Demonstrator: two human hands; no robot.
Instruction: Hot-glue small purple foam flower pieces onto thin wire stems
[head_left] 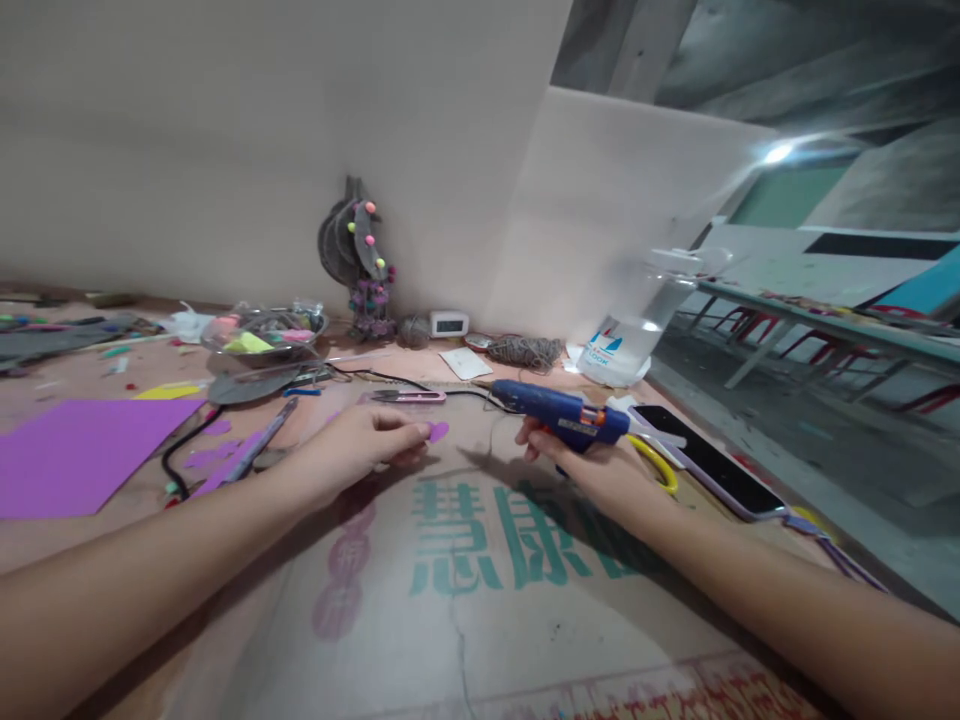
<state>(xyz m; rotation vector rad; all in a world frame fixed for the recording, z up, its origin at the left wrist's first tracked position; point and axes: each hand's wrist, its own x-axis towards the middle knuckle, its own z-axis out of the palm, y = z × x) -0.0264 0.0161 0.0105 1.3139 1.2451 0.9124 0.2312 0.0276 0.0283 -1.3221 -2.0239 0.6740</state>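
Between the fingertips of my left hand (pixel 386 437) is a small purple cutout (pixel 439 431), held just above the printed sheet (pixel 390 620) on the table. My right hand (pixel 574 455) grips a blue glue gun (pixel 551 408) by its handle. The gun's nozzle points left, toward the cutout but apart from it, and a clear glue stick (pixel 664 432) sticks out at its back. Behind my left hand lies a pair of pink thread snips (pixel 409 397). Yellow scissor handles (pixel 656 463) show beside my right wrist, partly hidden.
Purple sheet (pixel 90 455) and a pen (pixel 262 437) lie left. Behind stand a bowl of craft bits (pixel 262 335), a grey decoration with pompoms (pixel 360 255), a small clock (pixel 449 324), grey yarn (pixel 527 351) and a clear jug (pixel 626 325). A phone (pixel 709 460) lies right.
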